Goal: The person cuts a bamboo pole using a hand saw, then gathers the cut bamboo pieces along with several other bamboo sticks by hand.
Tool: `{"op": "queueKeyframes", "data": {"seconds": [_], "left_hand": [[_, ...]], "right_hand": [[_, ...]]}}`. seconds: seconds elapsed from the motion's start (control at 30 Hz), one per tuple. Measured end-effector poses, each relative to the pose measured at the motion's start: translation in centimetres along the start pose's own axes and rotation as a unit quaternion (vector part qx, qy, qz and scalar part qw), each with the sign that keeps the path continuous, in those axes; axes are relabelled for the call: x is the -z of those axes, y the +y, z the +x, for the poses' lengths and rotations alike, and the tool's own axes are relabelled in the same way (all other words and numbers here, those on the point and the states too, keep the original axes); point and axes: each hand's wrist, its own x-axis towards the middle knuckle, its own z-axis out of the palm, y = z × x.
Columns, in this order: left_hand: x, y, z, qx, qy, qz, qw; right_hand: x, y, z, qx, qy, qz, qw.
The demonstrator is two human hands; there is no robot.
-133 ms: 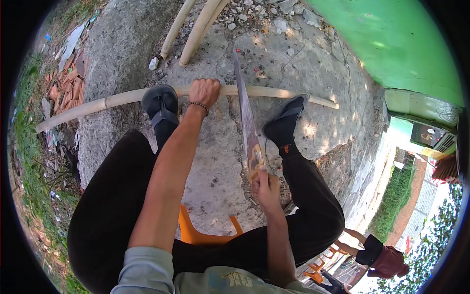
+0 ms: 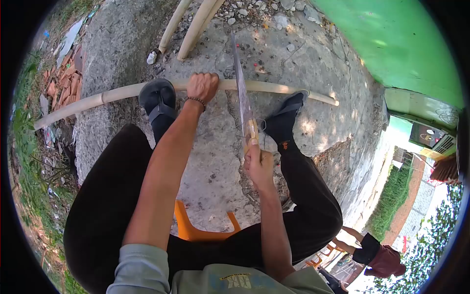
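Observation:
A long, pale bamboo pole [image 2: 122, 94] lies across the concrete in front of me. My left hand [image 2: 202, 86] is closed around it, between my two sandalled feet. My left sandal [image 2: 159, 95] rests against the pole, and the right sandal [image 2: 293, 105] is at the pole toward its right end. In my right hand [image 2: 259, 164] is a hand saw, gripped by its yellowish handle. The saw blade [image 2: 241, 81] points away from me and crosses the pole just right of my left hand.
More bamboo poles [image 2: 198, 29] lie beyond. An orange plastic chair [image 2: 205, 234] is beneath me. Broken bricks [image 2: 66, 90] and plants are at left, a green wall [image 2: 396, 44] at right. Another person [image 2: 379, 257] is at the lower right.
My right hand has pushed the saw forward, away from me, so the handle is closer to the pole. My left hand keeps its grip on the pole.

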Motion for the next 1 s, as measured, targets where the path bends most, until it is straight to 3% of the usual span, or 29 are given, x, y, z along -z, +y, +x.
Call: {"op": "queueKeyframes", "data": {"seconds": [0.1,0.17,0.23,0.3,0.4,0.47,0.63,0.7,0.83,0.9,1.0], "left_hand": [[-0.6,2.6,-1.6,0.008,-0.011,-0.029,0.999],[-0.3,2.8,-1.8,0.017,-0.013,0.018,1.000],[-0.6,3.1,-2.1,0.007,-0.013,0.004,1.000],[-0.6,3.1,-2.2,0.006,0.000,-0.002,1.000],[-0.5,3.0,-2.1,-0.006,0.020,0.036,0.999],[-0.6,3.1,-1.9,-0.002,0.004,0.045,0.999],[-0.7,3.4,-2.3,-0.005,0.034,0.064,0.997],[-0.7,3.8,-3.0,-0.003,0.034,0.073,0.997],[-0.8,3.5,-2.5,-0.004,0.077,0.085,0.993],[-1.0,3.3,-3.0,-0.016,0.084,0.094,0.992],[-0.7,3.3,-2.4,-0.019,0.080,0.086,0.993]], "right_hand": [[5.3,1.8,-8.4,-0.004,0.002,-0.027,1.000],[6.4,3.5,-11.2,-0.051,-0.012,0.044,0.998],[3.8,0.4,-5.9,-0.053,0.013,0.028,0.998],[0.7,-1.9,1.1,0.002,-0.043,-0.032,0.999],[3.0,-0.3,-3.1,-0.047,0.002,0.064,0.997],[5.0,0.2,-9.2,-0.040,-0.016,0.053,0.998],[3.0,-2.3,-3.9,-0.061,0.013,0.068,0.996],[2.2,-4.1,-1.4,-0.010,-0.007,-0.028,1.000],[5.7,-1.9,-7.9,-0.057,-0.030,-0.039,0.997],[5.3,-1.8,-9.1,-0.049,-0.042,0.036,0.997],[2.2,-2.1,-3.8,-0.050,-0.018,-0.001,0.999]]}}
